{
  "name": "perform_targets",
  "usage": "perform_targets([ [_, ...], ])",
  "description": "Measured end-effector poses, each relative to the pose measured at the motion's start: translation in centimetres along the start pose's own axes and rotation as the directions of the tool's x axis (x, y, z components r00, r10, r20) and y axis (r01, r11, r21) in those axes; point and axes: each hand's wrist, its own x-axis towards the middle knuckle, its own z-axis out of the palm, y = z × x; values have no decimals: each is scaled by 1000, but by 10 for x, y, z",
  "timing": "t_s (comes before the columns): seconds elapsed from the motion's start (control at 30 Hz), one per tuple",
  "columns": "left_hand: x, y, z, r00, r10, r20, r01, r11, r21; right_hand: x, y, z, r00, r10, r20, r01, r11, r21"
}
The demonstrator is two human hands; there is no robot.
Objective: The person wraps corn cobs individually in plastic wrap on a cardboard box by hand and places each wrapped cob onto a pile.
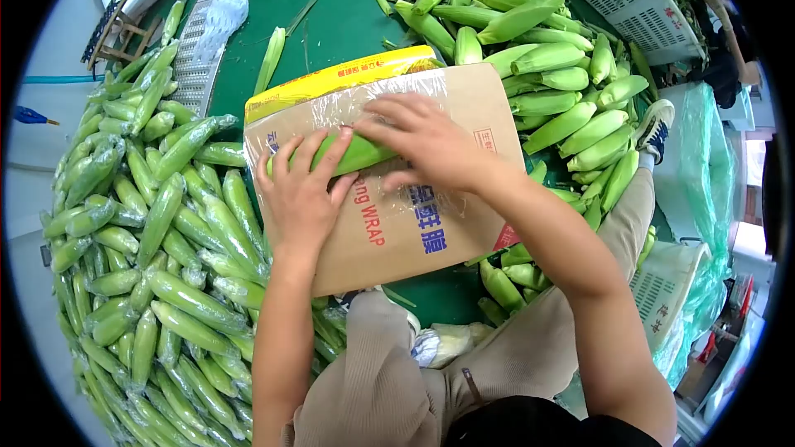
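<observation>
A green ear of corn in its husk (356, 155) lies across the printed cardboard box (464, 99), over a patch of clear plastic film (435, 199). My left hand (306, 178) grips the ear's left part, fingers over the top and thumb along the near side. At the right end, my right hand (431, 145) is spread, its fingers stretched over the film on the far side and its thumb apart. The palm covers that end of the ear. A yellow cling-film carton part (339, 76) edges the back of the box.
A large heap of film-wrapped corn (166, 281) fills the left side. Unwrapped corn (563, 83) is piled at the right and back. White crates (633, 12) and green plastic sheeting (704, 174) stand at the right. A metal grating strip (199, 41) crosses the green floor (331, 25).
</observation>
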Motion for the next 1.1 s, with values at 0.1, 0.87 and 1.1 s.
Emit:
perform_targets([
  [0.1, -1, 3, 3, 1000, 8, -27, -8, 1000, 4, -54, -4, -69, 968, 233, 95, -243, 963, 118],
  [0.87, -3, -4, -4, 998, -10, 59, 17, 994, -106, 31, -14, 26, 752, 658, -31, -651, 750, 117],
  [1.1, -27, -32, -14, 993, -53, -108, 10, 931, -365, 9, -29, 27, 947, 294, 127, -256, 934, -251],
])
